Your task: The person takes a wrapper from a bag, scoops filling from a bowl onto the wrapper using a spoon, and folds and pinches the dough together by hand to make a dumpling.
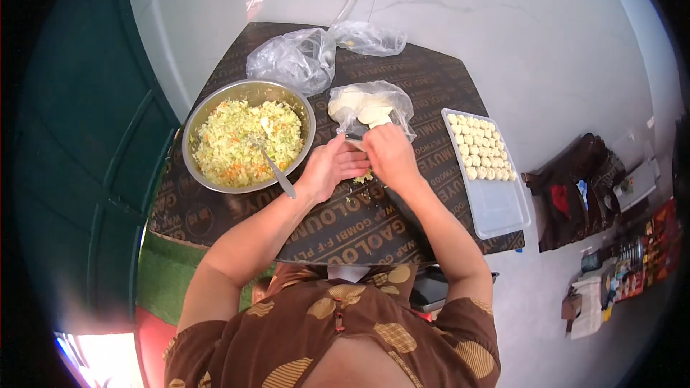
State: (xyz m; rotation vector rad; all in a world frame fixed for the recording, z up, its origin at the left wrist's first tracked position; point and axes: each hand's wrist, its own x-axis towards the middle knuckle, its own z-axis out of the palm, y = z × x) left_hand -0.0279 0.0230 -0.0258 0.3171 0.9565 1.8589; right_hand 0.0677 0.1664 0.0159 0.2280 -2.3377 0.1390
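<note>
A clear plastic bag point(404, 104) of round, pale dough wrappers point(375, 112) lies on the table in front of me. My right hand point(392, 154) is at the bag's mouth, its fingers closed at the edge of a wrapper; the fingertips are partly hidden. Just left of it, my left hand point(334, 167) has its fingers stretched out towards the right hand, beside the bag's near edge. Crumbs of filling point(364, 177) lie under the hands. To the left stands a metal bowl point(188, 149) of chopped vegetable filling point(241, 147), with a spoon point(280, 174) leaning in it.
On the right, a plastic tray point(494, 208) holds rows of small filled dumplings point(480, 147) in its far part. Crumpled plastic bags point(295, 57) lie at the table's back edge. A dark patterned board point(323, 233) tops the table. A brown bag point(575, 187) is beyond its right side.
</note>
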